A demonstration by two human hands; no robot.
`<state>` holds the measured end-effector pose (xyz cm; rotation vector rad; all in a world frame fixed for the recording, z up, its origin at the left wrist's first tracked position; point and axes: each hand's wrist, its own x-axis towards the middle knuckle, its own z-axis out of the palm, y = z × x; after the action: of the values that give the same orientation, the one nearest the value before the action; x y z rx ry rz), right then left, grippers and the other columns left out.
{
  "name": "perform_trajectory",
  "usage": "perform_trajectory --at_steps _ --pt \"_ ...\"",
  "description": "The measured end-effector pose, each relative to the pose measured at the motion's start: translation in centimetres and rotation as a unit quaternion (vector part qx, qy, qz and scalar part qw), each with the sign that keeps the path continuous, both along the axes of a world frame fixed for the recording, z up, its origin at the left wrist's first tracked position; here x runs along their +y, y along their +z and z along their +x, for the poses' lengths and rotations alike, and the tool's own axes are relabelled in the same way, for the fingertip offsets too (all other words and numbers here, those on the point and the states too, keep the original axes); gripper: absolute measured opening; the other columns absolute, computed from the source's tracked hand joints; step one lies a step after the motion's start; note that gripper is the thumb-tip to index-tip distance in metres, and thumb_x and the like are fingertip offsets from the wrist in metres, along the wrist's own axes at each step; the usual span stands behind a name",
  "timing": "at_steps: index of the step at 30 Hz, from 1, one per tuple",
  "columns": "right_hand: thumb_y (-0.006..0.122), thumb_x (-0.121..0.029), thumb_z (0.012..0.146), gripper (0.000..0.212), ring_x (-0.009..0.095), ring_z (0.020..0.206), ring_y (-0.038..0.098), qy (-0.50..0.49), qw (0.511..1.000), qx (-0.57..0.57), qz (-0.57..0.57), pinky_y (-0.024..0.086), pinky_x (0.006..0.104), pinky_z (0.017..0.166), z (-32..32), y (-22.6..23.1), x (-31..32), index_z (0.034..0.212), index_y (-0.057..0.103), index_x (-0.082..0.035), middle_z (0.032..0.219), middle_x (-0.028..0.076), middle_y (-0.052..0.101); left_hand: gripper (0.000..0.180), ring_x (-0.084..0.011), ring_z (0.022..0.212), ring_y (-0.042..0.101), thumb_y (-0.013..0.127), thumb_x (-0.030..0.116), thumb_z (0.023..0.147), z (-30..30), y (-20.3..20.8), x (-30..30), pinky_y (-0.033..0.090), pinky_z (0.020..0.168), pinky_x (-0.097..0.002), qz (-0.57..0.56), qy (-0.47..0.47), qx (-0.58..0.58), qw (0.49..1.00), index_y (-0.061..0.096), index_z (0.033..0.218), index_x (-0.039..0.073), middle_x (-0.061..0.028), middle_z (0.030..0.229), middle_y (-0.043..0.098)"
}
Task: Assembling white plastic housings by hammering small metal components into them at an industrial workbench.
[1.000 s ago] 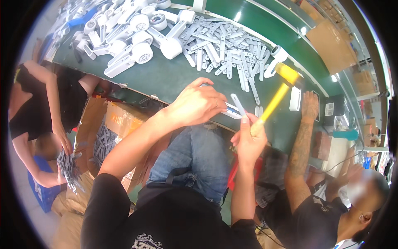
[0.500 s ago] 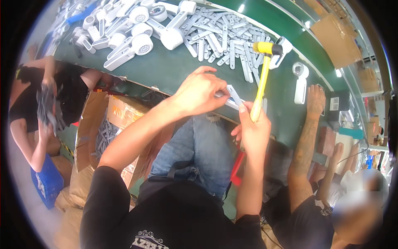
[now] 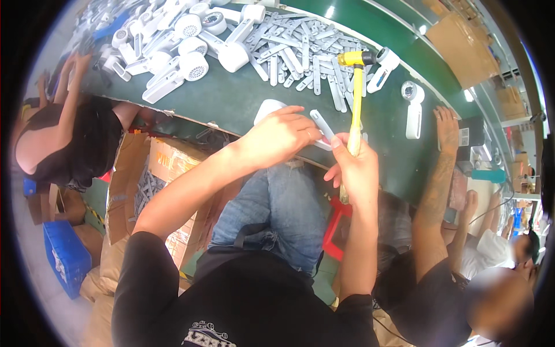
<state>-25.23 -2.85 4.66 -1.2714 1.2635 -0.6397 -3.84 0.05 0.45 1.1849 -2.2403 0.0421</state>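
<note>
Right hand (image 3: pixel 357 165): fingers hold strip (image 3: pixel 320 122) and hammer (image 3: pixel 356 104). Left hand (image 3: pixel 280 136): fingers curled over fan (image 3: pixel 267 108), tabletop (image 3: pixel 231 104) near edge. Strip, between hands, looks light, stiff, perhaps slick; pinch edges. Fan likely crackable.

One yellow hammer (image 3: pixel 356 104), one held grey strip (image 3: pixel 319 122) and, at the right, two separate white fans (image 3: pixel 414 118) are counted; piled strips (image 3: pixel 317 74) (much overlapped) cannot be.

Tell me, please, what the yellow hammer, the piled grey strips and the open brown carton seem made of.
Yellow hammer: probably plastic, its handle smooth and evenly coloured; the black striking face may be rubber. Grey strips: likely moulded plastic, fairly matte, one repeated shape. Brown carton: cardboard, dull, judging by its stiff, papery flaps.
</note>
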Motion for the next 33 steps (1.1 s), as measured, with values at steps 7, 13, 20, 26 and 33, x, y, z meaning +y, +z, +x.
perform_trajectory --at_steps 7,13,20,26,33 --pt "0.069 -0.023 0.107 0.028 0.014 0.052 0.066 0.009 1.000 -0.006 -0.004 0.044 0.0265 0.041 -0.4 0.4 -0.4 0.116 0.069 0.003 0.086 0.007 0.070 0.018 -0.0337 0.101 0.068 0.079 0.006 0.084 -0.1 1.3 -0.2 0.056 0.097 -0.0432 0.036 -0.003 0.040 0.999 0.077 0.102 0.005 -0.0094 0.096 0.070" --pt "0.070 -0.017 0.106 0.023 0.014 0.053 0.067 0.004 1.000 -0.023 -0.015 0.044 0.0262 0.041 -1.1 0.2 -0.3 0.113 0.070 0.004 0.081 0.005 0.069 0.019 -0.0318 0.101 0.067 0.082 0.007 0.081 -0.4 2.3 -0.3 0.055 0.092 -0.0433 0.085 0.044 0.032 0.995 0.077 0.099 0.006 -0.0080 0.103 0.070" --pt "0.073 -0.011 0.103 0.020 0.003 0.049 0.050 -0.015 0.997 -0.010 -0.074 0.036 0.0230 0.041 -3.4 0.5 -1.2 0.120 0.077 -0.001 0.071 -0.003 0.062 0.046 -0.0315 0.123 0.066 0.092 0.018 0.076 2.9 1.8 0.6 0.046 0.118 -0.0492 0.014 0.054 0.133 0.990 0.073 0.117 0.010 -0.0076 0.120 0.074" --pt "0.075 -0.013 0.103 0.018 0.003 0.055 0.050 0.037 0.997 -0.001 -0.072 0.037 0.0230 0.049 -0.2 -1.9 -0.6 0.119 0.081 -0.007 0.072 -0.004 0.063 0.060 -0.0366 0.126 0.064 0.091 0.021 0.079 2.8 -0.4 1.0 0.046 0.118 -0.0507 0.034 0.057 0.142 0.988 0.064 0.131 0.007 -0.0114 0.126 0.072" --pt "0.077 -0.018 0.101 0.020 0.005 0.063 0.055 0.103 0.979 0.103 -0.146 0.044 0.0281 0.058 -0.1 -1.7 -2.0 0.117 0.082 -0.007 0.069 -0.001 0.064 0.039 -0.0317 0.115 0.067 0.089 0.015 0.080 3.4 -0.9 0.8 0.053 0.100 -0.0455 -0.017 0.013 0.117 0.993 0.072 0.116 0.011 -0.0062 0.111 0.073"
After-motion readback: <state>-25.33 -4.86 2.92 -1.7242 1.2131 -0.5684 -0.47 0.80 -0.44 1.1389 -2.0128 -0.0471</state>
